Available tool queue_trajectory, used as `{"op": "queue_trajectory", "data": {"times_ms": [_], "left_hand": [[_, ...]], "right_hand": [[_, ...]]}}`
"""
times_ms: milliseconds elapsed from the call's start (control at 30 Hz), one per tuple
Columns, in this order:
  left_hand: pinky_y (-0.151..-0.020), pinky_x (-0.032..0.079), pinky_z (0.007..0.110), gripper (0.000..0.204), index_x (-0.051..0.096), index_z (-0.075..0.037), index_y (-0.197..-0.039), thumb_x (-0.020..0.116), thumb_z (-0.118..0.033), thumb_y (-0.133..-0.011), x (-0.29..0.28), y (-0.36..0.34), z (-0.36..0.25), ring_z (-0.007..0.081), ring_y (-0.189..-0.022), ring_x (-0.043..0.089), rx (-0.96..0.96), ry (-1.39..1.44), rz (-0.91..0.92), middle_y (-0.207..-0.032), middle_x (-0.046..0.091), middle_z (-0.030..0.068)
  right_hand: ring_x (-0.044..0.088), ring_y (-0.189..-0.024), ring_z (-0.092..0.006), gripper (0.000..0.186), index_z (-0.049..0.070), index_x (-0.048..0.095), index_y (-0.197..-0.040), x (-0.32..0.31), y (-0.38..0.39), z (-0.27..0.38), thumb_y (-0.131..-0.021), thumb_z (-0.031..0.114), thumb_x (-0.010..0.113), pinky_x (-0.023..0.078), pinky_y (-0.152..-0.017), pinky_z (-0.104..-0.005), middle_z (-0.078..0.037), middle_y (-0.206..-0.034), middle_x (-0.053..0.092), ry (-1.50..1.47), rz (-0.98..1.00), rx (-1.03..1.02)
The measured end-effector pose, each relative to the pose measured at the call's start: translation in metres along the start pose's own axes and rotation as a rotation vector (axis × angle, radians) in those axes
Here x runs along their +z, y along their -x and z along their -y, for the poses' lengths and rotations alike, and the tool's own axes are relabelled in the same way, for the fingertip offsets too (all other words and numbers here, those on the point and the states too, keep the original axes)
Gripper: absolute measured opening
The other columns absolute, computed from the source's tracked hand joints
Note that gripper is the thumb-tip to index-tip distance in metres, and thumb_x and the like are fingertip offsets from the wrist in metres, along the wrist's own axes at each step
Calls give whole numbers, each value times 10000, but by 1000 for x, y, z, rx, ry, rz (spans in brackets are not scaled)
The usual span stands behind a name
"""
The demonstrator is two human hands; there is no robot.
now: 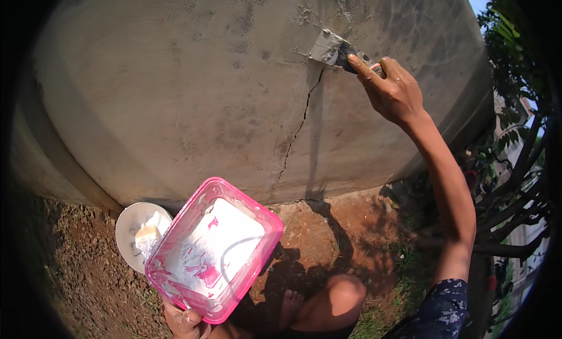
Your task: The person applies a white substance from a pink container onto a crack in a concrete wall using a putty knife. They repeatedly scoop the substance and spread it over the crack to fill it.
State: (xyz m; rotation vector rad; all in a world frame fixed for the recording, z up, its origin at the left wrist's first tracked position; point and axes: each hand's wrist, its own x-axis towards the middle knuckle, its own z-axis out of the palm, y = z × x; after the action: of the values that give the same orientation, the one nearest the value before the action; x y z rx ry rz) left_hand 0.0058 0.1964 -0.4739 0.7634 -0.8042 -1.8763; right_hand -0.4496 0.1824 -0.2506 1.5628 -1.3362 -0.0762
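My right hand [393, 88] is closed round the handle of a putty knife [333, 47], index finger stretched along the blade. The wide blade, coated with grey-white filler, lies against the wall [222, 99] at the top end of a dark crack [301, 119]. Above the blade, rough filler [345, 0] is smeared on the wall. At the lower left, my left hand [186, 322] grips the near corner of a pink plastic tub [274, 225]. White paste [231, 222] covers much of its bottom and streaks its sides. Most of the left fingers are hidden beneath the tub.
Left of the tub, a round white container [124, 229] with a paste-smeared brush [147, 236] stands on the soil [99, 274]. My bent knee [345, 292] is at the bottom. Branches [515, 181] and leaves crowd the right side. The wall's base meets reddish ground.
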Motion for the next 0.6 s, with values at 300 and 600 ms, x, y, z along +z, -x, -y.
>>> {"op": "queue_trajectory", "data": {"times_ms": [300, 600], "left_hand": [[-1056, 345, 458, 1034, 226, -38, -1430, 802, -424, -662, 2, -2, 2, 299, -1273, 396, 58, -28, 10, -1398, 367, 132], [-1057, 343, 460, 1029, 223, -34, -1431, 799, -415, -668, 4, -2, 2, 300, -1271, 397, 62, -21, 42, -1398, 365, 137]], "right_hand": [[540, -601, -186, 531, 349, 484, -1343, -2, 2, -15, -858, 184, 622, 467, -485, -323, -45, -719, 502, -60, -10, 54], [488, -582, -190, 528, 313, 501, -1341, 0, -7, -19, -857, 148, 631, 455, -502, -340, -41, -679, 448, -53, -104, 62]]}}
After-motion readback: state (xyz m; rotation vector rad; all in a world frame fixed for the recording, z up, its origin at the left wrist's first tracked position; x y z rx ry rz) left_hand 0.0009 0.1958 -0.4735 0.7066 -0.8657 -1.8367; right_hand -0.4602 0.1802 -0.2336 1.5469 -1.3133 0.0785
